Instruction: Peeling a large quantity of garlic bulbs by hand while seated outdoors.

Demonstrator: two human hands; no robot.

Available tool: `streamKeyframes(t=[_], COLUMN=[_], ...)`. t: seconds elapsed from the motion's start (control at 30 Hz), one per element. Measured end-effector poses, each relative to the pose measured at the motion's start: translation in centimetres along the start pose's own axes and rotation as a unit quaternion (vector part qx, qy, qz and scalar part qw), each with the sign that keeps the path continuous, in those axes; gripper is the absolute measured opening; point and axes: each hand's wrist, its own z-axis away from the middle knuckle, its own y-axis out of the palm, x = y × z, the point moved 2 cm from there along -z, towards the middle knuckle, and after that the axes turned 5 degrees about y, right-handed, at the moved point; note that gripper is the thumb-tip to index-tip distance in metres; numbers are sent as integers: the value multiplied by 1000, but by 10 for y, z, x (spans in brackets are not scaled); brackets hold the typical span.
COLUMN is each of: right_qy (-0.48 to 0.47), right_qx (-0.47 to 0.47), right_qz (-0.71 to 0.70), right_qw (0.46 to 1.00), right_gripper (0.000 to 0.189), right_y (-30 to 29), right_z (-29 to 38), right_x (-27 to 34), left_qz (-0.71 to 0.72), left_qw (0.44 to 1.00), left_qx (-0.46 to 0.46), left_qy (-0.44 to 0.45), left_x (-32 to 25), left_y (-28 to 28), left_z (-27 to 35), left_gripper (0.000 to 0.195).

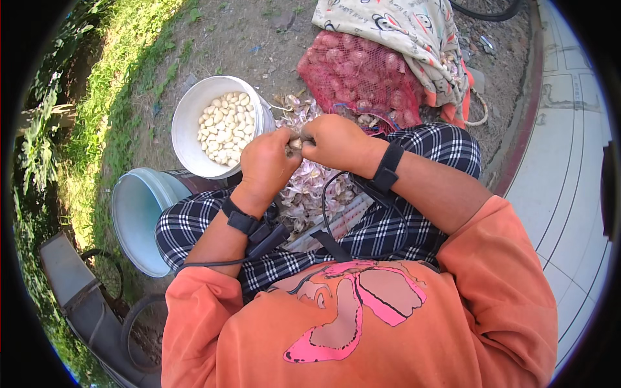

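Note:
Between the fingertips of both hands is a small piece of garlic (295, 144), partly hidden by the fingers. My left hand (268, 159) grips it from the left and my right hand (330, 141) from the right, the two nearly touching. Below them, garlic skins (315, 186) lie heaped between the knees. A white bucket (187, 131) left of my left hand holds many peeled garlic cloves (228, 127). Beyond my right hand, a red mesh bag (356, 68) is full of unpeeled garlic bulbs.
A pale blue bucket (138, 218) lies tilted by the left knee. Printed cloth (388, 24) partly covers the mesh bag. Black cables (324, 208) run from the wrist straps across the lap. A tiled surface (563, 194) is at the right, and a wheeled metal cart (92, 310) at lower left.

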Motion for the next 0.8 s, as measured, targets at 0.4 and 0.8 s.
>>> streamKeyframes(t=[0.4,0.8], right_qy=[14,-56], right_qx=[-92,-60], right_qz=[-88,-77], right_qw=[992,994], right_gripper=[16,16], right_y=[-25,-12], right_z=[-3,1], right_x=[-10,-2], left_qz=[290,163], left_qw=[948,980], left_qx=[42,10], left_qy=[-120,-110], left_x=[-10,1], left_y=[-3,-1], left_z=[4,1], left_gripper=[27,21])
